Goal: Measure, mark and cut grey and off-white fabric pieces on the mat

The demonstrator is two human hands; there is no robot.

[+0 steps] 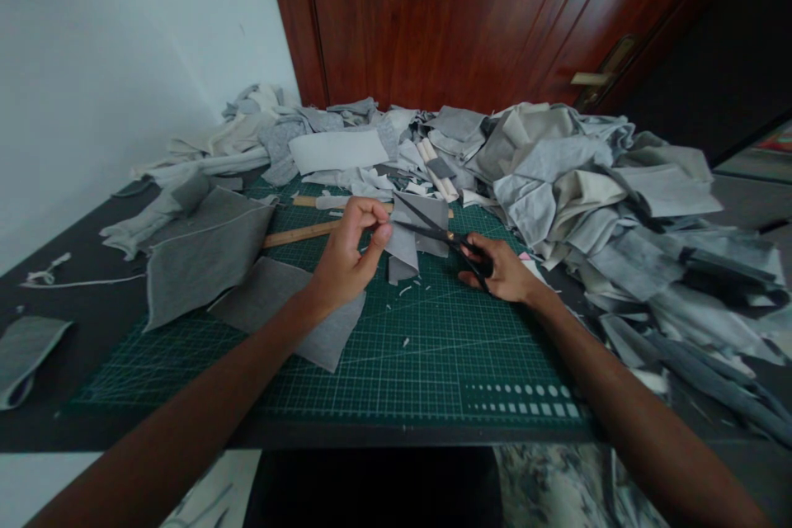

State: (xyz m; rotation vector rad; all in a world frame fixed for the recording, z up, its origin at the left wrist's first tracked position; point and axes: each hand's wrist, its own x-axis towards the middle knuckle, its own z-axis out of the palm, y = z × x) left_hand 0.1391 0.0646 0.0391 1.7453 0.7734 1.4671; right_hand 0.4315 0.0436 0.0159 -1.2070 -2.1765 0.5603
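My right hand [498, 264] is wrapped round the black handles of a pair of scissors [450, 238]. Their blades are parted and point left, across a small folded piece of grey fabric [403, 254]. Thumb and forefinger of my left hand [355, 252] are pinched together at the left edge of that fabric, near the blade tips. Another grey scrap [433, 208] lies just behind the blades. Both hands are over a green cutting mat [433, 355], where tiny clippings [405, 341] are scattered.
Wooden rulers [300, 234] lie left of my hands. Flat grey fabric pieces [210, 252] cover the mat's left side. Heaped fabric scraps [550, 173] line the back and right. Cord [92, 284] lies at far left. A wooden door [433, 25] stands behind the table.
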